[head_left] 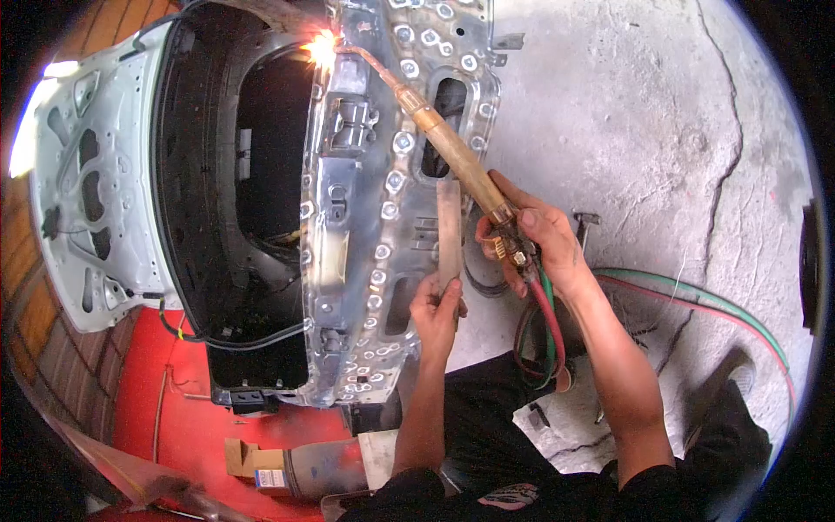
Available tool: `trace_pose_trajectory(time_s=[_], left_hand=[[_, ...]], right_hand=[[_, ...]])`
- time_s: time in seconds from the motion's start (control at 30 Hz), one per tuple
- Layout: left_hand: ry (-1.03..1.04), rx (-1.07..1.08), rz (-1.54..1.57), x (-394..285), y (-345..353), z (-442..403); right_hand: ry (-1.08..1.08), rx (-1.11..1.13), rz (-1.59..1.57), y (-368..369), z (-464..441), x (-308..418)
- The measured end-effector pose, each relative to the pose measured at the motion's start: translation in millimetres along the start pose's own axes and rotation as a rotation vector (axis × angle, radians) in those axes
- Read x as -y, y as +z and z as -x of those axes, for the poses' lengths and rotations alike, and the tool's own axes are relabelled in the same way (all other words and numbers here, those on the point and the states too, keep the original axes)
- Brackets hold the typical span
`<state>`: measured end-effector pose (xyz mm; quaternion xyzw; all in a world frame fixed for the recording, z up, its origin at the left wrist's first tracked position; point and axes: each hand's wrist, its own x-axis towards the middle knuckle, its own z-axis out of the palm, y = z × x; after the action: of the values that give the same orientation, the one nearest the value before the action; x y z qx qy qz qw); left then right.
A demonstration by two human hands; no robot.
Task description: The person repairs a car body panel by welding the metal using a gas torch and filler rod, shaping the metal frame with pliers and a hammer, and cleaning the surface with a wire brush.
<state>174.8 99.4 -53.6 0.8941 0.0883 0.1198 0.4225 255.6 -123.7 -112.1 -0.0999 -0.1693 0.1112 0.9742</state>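
My right hand [546,233] is wrapped round the valve end of a brass gas torch [457,158]. The torch slants up and left. At its thin tip a bright flame [323,49] throws sparks at the upper edge of a bare metal car rear panel [370,187], and the glare hides the metal just there. My left hand [437,304] grips the lower end of a flat, pale metal strip [449,228] between thumb and fingers. The strip points upward in front of the panel. Rows of round, shiny marks run along the panel.
Red and green hoses [696,296] run from the torch across the concrete floor [626,104]. A hammer [587,224] stands near my right wrist. Left of the panel are the dark trunk opening [274,139] and raised trunk lid [96,174]. A cardboard box [252,459] is below.
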Motion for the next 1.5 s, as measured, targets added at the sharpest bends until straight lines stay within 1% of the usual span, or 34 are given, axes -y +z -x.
trace_pose_trajectory(time_s=[0.1, 0.3, 0.6, 0.73, 0.93, 1.07, 1.2, 1.23, 1.27, 1.3, 1.33, 1.4, 1.47, 1.5], left_hand=[[-0.014, -0.007, 0.002, -5, 1, 1], [-0.023, -0.004, 0.013, -5, 2, 2], [-0.006, 0.005, 0.007, -6, 3, 2], [-0.015, 0.003, 0.001, -8, 3, 2], [0.004, -0.028, -0.005, -9, 5, 3], [0.058, -0.035, 0.019, -12, 3, 5], [0.115, -0.121, 0.014, -37, 4, 17], [0.127, -0.14, 0.008, -42, 0, 18], [0.241, -0.206, -0.032, -44, -6, 19], [0.246, -0.238, -0.058, -58, -13, 18], [0.249, -0.271, -0.085, -80, -23, 15], [0.401, -0.328, -0.32, -133, -40, 0], [0.53, -0.306, -0.476, -185, -61, -31], [0.565, -0.265, -0.525, -199, -77, -56]], right_hand=[[0.024, -0.021, 0.05, 0, 0, 3], [0.024, -0.035, 0.002, 0, 0, 1], [0.034, -0.014, 0.031, 4, 2, 6], [0.006, -0.026, 0.007, 1, 0, -6], [0.011, 0.002, -0.035, 2, 1, -6], [0.01, 0.005, -0.03, 3, 1, -5], [0.036, -0.01, 0.018, 10, 3, 3], [-0.019, -0.031, 0.029, 7, 0, -3], [-0.076, -0.051, 0.042, 0, -3, -18], [-0.089, -0.057, 0.052, -2, -3, -18], [-0.102, -0.063, 0.062, -5, -2, -18], [-0.046, -0.056, 0.058, -6, 13, -7], [-0.019, -0.067, 0.029, -7, 30, 1], [-0.017, -0.077, 0.008, -9, 38, 4]])
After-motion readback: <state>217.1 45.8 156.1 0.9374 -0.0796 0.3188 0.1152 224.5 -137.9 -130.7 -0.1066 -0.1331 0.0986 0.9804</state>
